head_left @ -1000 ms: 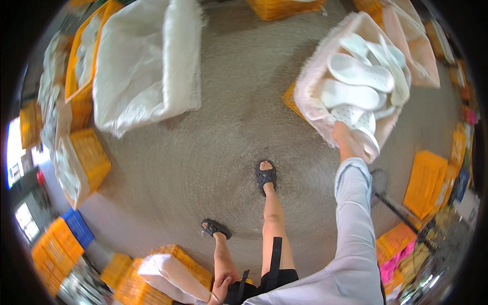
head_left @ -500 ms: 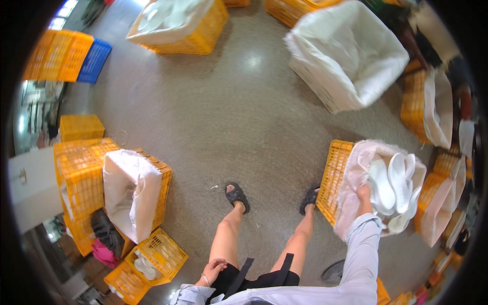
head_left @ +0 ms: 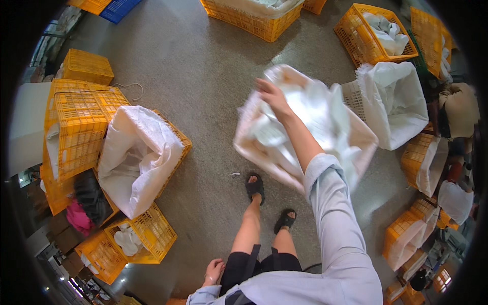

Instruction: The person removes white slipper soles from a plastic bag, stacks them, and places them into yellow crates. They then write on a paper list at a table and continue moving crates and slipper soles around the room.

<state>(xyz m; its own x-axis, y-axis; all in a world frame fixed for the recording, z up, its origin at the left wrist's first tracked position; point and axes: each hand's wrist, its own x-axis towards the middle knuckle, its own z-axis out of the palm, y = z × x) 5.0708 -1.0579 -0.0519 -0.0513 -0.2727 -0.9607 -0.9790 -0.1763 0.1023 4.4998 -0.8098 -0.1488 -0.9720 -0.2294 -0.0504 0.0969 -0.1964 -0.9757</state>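
A crate lined with white woven cloth (head_left: 256, 147) is just right of the middle, smeared by motion. White shoe soles (head_left: 310, 109) fill it, their outlines blurred. My right hand (head_left: 276, 99) is closed at the crate's far left rim, fingers over the cloth edge, with the forearm reaching across the soles. Whether the crate's base touches the floor is hidden. My left hand (head_left: 214, 270) hangs beside my left thigh, fingers loosely bent and holding nothing.
At right stands another white-lined crate (head_left: 401, 101), close to the blurred one. A lined crate (head_left: 134, 157) is at left, beside stacked yellow crates (head_left: 79, 122). Yellow crates (head_left: 249, 23) stand along the far side. My sandalled feet (head_left: 254, 185) are near the blurred crate.
The crate of soles has moved from the right to the front middle, with my right hand on its rim. My feet and the view have shifted. My left hand stays by my thigh.
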